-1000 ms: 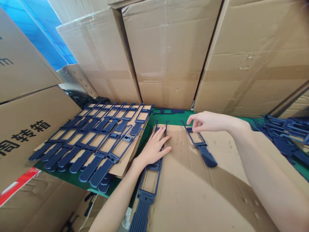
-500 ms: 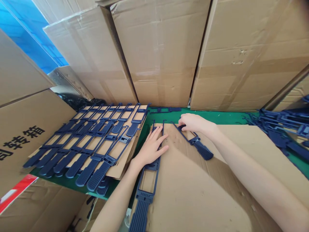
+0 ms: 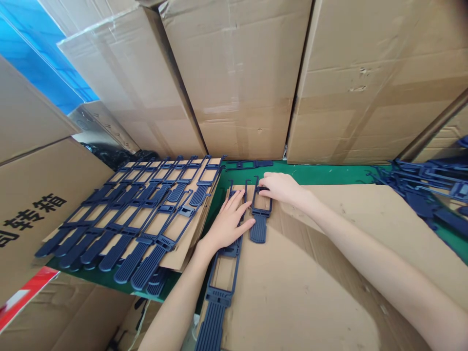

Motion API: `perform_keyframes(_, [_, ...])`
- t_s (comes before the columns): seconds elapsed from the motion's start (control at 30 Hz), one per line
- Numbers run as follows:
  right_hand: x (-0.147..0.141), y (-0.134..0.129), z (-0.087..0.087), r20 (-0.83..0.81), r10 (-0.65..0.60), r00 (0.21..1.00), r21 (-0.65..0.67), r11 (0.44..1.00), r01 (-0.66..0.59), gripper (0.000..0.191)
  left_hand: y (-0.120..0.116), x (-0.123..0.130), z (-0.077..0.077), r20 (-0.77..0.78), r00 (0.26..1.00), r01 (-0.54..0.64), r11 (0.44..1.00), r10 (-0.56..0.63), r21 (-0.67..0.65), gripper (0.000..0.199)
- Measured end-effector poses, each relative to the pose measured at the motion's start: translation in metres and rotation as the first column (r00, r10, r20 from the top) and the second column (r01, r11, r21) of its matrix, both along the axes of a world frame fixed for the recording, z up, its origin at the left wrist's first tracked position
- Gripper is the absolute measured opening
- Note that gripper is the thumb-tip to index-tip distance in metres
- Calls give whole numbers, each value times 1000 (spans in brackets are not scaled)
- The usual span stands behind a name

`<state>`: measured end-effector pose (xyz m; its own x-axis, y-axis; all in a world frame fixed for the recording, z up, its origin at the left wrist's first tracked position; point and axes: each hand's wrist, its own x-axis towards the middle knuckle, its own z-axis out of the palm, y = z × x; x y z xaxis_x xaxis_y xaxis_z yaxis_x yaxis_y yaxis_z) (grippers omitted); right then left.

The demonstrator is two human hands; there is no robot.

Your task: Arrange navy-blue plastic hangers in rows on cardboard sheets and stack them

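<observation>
My right hand (image 3: pixel 280 187) pinches the top of a dark blue plastic frame part (image 3: pixel 260 228), which has a ribbed paddle end and lies on a cardboard sheet (image 3: pixel 310 292). Flat over another such part at the sheet's left edge rests my left hand (image 3: pixel 228 219), fingers spread; it hides most of that piece. Below that hand, a further frame part (image 3: pixel 215 312) points its ribbed end towards me.
On the left, a cardboard stack (image 3: pixel 190 243) bears rows of the same blue parts (image 3: pixel 124 214). A loose pile (image 3: pixel 431 195) lies at the right. One part (image 3: pixel 252 165) sits on the green tabletop (image 3: pixel 310 174) before tall cardboard boxes (image 3: pixel 237 87).
My right hand has moved left with its frame part, which has turned from slanted to nearly straight beside my left hand. My left hand stays in place.
</observation>
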<state>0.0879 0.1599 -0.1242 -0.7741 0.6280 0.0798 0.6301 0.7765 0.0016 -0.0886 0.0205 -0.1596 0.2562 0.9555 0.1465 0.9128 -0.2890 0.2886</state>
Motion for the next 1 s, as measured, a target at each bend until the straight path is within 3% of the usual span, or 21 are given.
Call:
perform_keyframes(0.17, [-3,0,-3,-45,88,995,-11,996,-88,23,-1,0,2,32,999,-13,1000,13,-13,59])
perform_keyframes(0.57, [-3,4,-2,-65,125,990,-57,990,-128,25,-1,0,1,3,1000,0,1000,0,4,55])
perform_keyframes(0.7, [4,18,-6,-225,14,974,-106,994,-38,35,-1,1,1,-3,1000,0,1000,0,3,54])
perform_keyframes(0.9, [25,57,-36,-354,-247,902,-90,969,230,39,-1,0,0,-3,1000,-3,1000,3,7,54])
perform_keyframes(1.0, [27,74,-44,-384,-238,892,-81,971,224,39,-1,0,1,6,1000,-5,1000,5,-3,54])
